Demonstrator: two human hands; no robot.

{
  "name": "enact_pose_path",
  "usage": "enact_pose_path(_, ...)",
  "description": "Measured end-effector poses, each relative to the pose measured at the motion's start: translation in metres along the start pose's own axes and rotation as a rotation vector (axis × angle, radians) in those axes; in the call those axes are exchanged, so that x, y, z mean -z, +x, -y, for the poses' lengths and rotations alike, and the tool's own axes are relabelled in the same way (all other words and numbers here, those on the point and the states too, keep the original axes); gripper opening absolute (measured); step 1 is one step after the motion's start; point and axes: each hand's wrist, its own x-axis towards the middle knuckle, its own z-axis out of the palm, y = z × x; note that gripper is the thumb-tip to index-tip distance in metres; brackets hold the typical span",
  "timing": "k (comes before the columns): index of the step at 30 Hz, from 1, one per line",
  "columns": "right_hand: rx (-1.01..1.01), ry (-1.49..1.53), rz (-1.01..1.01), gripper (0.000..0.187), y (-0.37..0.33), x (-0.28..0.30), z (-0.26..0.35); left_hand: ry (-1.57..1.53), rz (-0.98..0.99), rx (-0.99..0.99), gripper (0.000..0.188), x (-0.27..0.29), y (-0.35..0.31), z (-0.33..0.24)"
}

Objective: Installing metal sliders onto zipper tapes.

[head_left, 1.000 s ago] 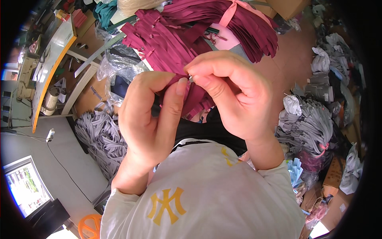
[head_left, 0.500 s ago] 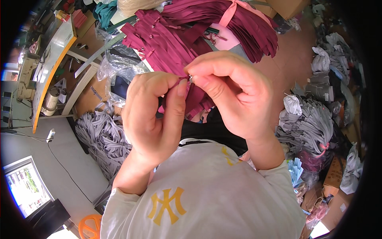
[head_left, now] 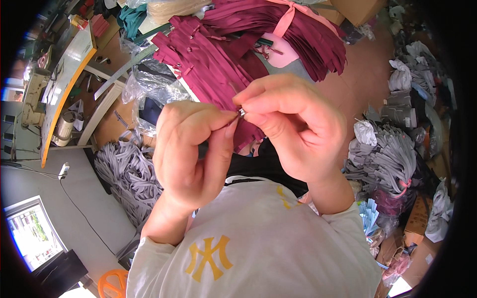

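Close in front of my chest, both hands meet fingertip to fingertip. My right hand [head_left: 305, 131] pinches a small silver zipper slider [head_left: 242, 112] between thumb and forefinger. My left hand [head_left: 189, 151] is closed, its thumb and forefinger pressed on the end of a maroon zipper, mostly hidden by the fingers, right beside the slider. Beyond the hands lies a row of maroon zippers [head_left: 211, 62], several with metal sliders and pulls showing. To its right spreads a maroon zipper bundle [head_left: 315, 42], tied with a pink strip [head_left: 284, 21].
Grey zipper tapes [head_left: 126, 171] are heaped at the left, beside clear plastic bags [head_left: 149, 82]. An orange-edged table [head_left: 69, 74] with a sewing machine [head_left: 36, 97] stands far left. On the right lie grey bundles [head_left: 387, 154] and a cardboard box [head_left: 417, 218].
Both hands have come slightly nearer to me, still fingertip to fingertip. The silver slider shows more clearly between them now, and less of the maroon tape is visible at the left fingertips.
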Motion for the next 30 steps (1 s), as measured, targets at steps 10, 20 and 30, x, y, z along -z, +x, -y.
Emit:
enact_pose_path(10,0.030,-0.052,0.024,0.007,0.003,0.000,0.002,-0.035,-0.062,0.131,0.019,-0.003,-0.003,-0.009)
enact_pose_path(20,-0.035,0.008,0.036,0.008,0.002,0.002,0.002,-0.205,-0.014,0.327,0.013,0.003,-0.002,-0.015)
enact_pose_path(30,-0.059,0.027,0.019,0.011,0.001,0.001,0.003,-0.266,-0.011,0.230,0.014,0.003,0.003,-0.006)
